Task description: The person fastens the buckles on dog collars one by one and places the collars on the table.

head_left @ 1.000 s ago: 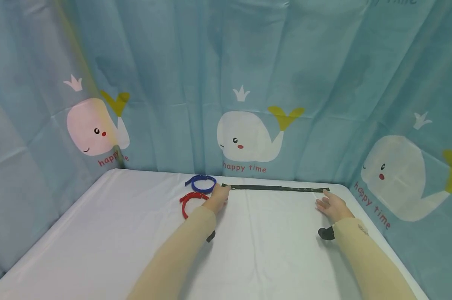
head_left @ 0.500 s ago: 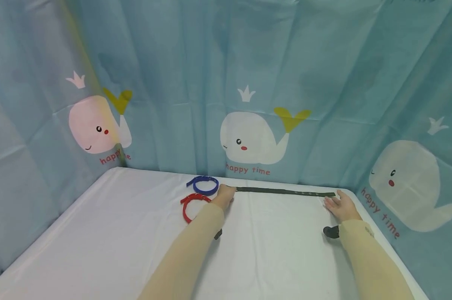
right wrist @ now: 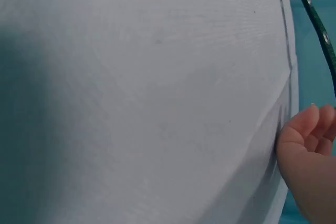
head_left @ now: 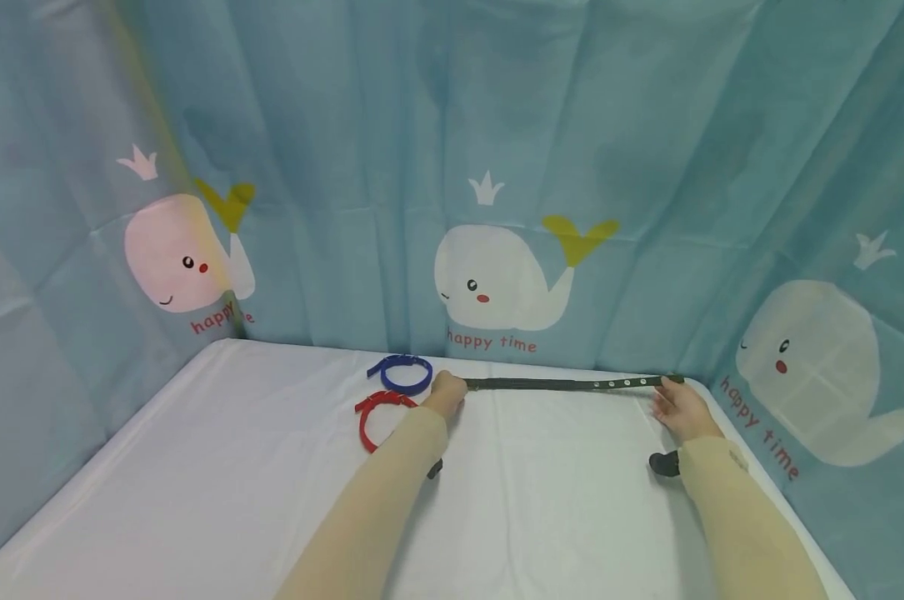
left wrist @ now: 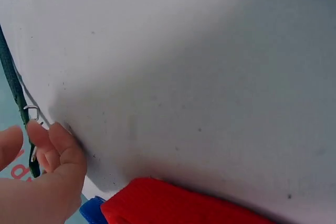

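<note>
A dark green buckle collar (head_left: pixel 526 384) is stretched out straight near the table's back edge, its eyelets toward the right end. My left hand (head_left: pixel 447 396) pinches its buckle end; a metal loop (left wrist: pixel 33 113) shows beside the fingertips in the left wrist view. At the other end, my right hand (head_left: pixel 682 408) holds the tip with curled fingers. In the right wrist view the collar (right wrist: pixel 316 22) runs up past the table edge, its tip hidden at the frame's border. Left of my left hand lie a blue collar (head_left: pixel 407 389) and a red collar (head_left: pixel 365 429), each looped; my sleeve partly covers the red one.
A white cloth (head_left: pixel 556 500) covers the table. Right behind its back edge hangs a blue curtain (head_left: pixel 332 208) printed with whales, which also closes in both sides.
My right hand's fingers have closed on the collar's eyelet end, which is lifted a little and turned so its eyelets show. My left hand stays at the buckle end; the view has shifted slightly.
</note>
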### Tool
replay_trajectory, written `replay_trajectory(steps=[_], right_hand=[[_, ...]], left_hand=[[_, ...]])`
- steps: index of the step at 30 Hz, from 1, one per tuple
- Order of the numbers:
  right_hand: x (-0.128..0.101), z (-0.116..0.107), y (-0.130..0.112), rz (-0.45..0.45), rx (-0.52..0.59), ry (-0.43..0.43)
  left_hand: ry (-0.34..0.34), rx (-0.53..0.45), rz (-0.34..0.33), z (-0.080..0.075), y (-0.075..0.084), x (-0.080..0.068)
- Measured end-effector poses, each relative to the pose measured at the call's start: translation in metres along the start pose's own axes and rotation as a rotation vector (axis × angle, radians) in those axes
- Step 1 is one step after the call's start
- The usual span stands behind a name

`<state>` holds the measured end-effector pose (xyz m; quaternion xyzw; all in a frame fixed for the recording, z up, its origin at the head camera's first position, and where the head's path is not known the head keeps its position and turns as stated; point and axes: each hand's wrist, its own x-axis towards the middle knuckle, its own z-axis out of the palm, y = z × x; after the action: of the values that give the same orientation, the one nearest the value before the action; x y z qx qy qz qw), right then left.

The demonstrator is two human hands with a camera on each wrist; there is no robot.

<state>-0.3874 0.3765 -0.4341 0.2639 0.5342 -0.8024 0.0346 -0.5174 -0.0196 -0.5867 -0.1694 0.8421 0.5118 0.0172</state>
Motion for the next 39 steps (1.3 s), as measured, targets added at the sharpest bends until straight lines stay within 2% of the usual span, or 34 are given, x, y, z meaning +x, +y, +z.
replay_trajectory(steps=[2,3,4,5,6,7,8,10,11,13,15,20,22,31,35,39], right_hand=[[0.002,0.001,0.0,-0.022,-0.064,-0.01],[0.002,0.002,0.001,-0.031,-0.092,-0.012],[0.003,0.003,0.001,-0.038,-0.117,-0.015],[0.003,0.003,0.001,-0.045,-0.137,-0.016],[0.004,0.003,0.002,-0.053,-0.151,-0.015],[0.004,0.003,0.003,-0.067,-0.171,-0.01],[0.004,0.003,0.003,-0.081,-0.188,-0.005],[0.001,0.003,0.003,-0.106,-0.22,-0.001],[-0.001,0.002,0.003,-0.12,-0.238,-0.004],[-0.006,0.002,0.002,-0.152,-0.273,-0.021],[-0.012,0.003,0.0,-0.166,-0.273,-0.059],[-0.032,0.008,-0.004,-0.161,-0.174,-0.178],[-0.04,0.01,-0.004,-0.163,-0.147,-0.219],[-0.071,0.008,0.0,-0.267,-0.143,-0.407],[-0.085,0.012,0.002,-0.288,-0.141,-0.453],[-0.1,0.021,0.003,-0.278,-0.155,-0.46]], left_hand=[[-0.001,0.035,-0.006,0.007,-0.007,0.014],[0.03,0.045,0.007,0.011,-0.009,0.018],[0.035,0.056,0.009,0.011,-0.009,0.017],[0.03,0.045,0.012,0.007,-0.005,0.007],[0.019,0.032,0.018,0.0,0.003,-0.008],[-0.001,0.012,0.011,-0.011,0.017,-0.03],[-0.009,-0.005,0.027,-0.026,0.032,-0.06],[-0.053,-0.055,0.031,-0.053,0.061,-0.109],[-0.053,-0.08,0.042,-0.064,0.073,-0.13],[-0.067,-0.115,0.056,-0.08,0.089,-0.158],[-0.087,-0.142,0.065,-0.084,0.09,-0.16],[-0.152,-0.189,0.098,-0.095,0.089,-0.169],[-0.156,-0.21,0.123,-0.102,0.089,-0.175],[-0.083,-0.249,0.262,-0.136,0.088,-0.201],[-0.071,-0.282,0.274,-0.145,0.082,-0.213],[-0.058,-0.331,0.281,-0.152,0.077,-0.227]])
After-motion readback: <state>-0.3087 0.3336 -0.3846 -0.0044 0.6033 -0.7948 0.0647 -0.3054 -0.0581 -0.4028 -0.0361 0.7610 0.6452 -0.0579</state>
